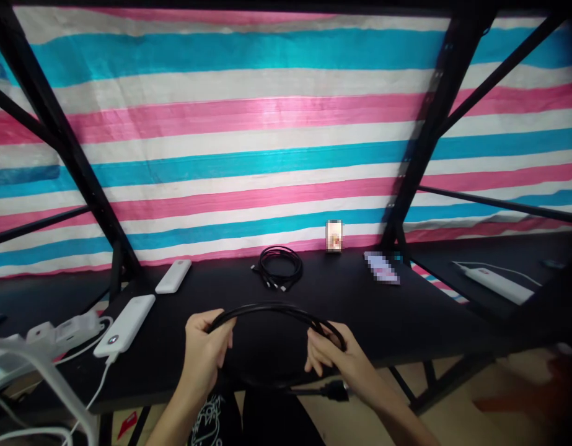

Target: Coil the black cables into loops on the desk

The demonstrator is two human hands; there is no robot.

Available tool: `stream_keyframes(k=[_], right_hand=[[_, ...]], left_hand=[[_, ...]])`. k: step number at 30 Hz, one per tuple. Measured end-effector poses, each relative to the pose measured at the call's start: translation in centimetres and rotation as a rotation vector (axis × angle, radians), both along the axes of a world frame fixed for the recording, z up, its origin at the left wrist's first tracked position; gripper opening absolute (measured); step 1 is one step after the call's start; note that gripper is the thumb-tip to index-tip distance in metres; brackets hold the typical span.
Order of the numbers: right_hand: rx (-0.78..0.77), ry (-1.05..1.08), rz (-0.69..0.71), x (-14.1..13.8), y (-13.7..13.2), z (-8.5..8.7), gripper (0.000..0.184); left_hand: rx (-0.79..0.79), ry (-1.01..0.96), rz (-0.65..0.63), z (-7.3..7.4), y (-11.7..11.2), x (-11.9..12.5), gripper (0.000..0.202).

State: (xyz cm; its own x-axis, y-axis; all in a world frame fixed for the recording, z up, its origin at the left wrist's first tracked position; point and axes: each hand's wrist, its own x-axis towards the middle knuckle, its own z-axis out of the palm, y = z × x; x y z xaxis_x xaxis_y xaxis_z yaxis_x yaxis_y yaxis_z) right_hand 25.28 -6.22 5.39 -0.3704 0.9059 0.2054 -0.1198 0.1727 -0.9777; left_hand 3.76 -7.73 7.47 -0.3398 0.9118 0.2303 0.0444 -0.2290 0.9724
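A thick black cable (271, 306), gathered in a loop, spans the gap between my hands above the table's front edge. My left hand (207, 341) is closed round the left side of the loop, thumb on top. On the opposite side, my right hand (334, 350) pinches the cable strands between thumb and fingers. The loop's lower part sags toward my lap, and a dark plug (336, 391) dangles below my right hand. Farther back on the table lies a coiled thinner black cable (281, 265) with several connector ends, touched by neither hand.
The black table (230, 279) holds two white power banks, one (174, 276) behind the other (125, 325), which has a cable plugged in. A white power strip (65, 334) stands at left. A blurred phone-like object (381, 267) lies right. Black frame posts (418, 161) flank a striped sheet (267, 124).
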Motion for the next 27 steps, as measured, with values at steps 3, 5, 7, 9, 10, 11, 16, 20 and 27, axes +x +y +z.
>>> stream_keyframes(k=[3, 5, 7, 9, 10, 11, 16, 20, 27], right_hand=[[-0.081, 0.222, -0.121, -0.4, 0.7, 0.3, 0.048], [-0.105, 0.365, -0.197, -0.4, 1.3, 0.7, 0.052], [-0.119, 0.491, -0.218, -0.6, 1.8, 0.9, 0.056], [-0.100, 0.599, -0.224, -1.1, 2.1, 0.5, 0.060], [-0.086, 0.640, -0.226, -1.5, 2.2, -0.1, 0.060], [-0.076, 0.671, -0.229, -1.9, 2.4, -0.7, 0.060], [0.008, 0.533, -0.265, -3.2, 3.5, -4.5, 0.055], [0.069, 0.109, -0.243, -1.3, 4.4, -5.1, 0.048], [-0.097, -0.074, -0.286, 4.5, 7.4, -5.1, 0.041]], left_hand=[[-0.024, 0.007, -0.108, -0.7, 1.3, 0.7, 0.050], [-0.066, 0.038, -0.131, -1.7, 2.2, 1.3, 0.045], [-0.129, -0.002, -0.091, -3.2, 3.0, 2.2, 0.038], [-0.197, -0.157, -0.083, -4.7, 3.7, 3.4, 0.047], [-0.234, -0.273, -0.106, -5.3, 3.9, 4.2, 0.053], [-0.270, -0.404, -0.133, -5.8, 4.1, 5.0, 0.058], [-0.464, -0.914, -0.176, -5.9, 5.3, 8.6, 0.035], [-0.441, -0.929, -0.158, -6.0, 6.8, 9.4, 0.046], [-0.362, -0.378, -0.112, -7.1, 10.3, 7.8, 0.061]])
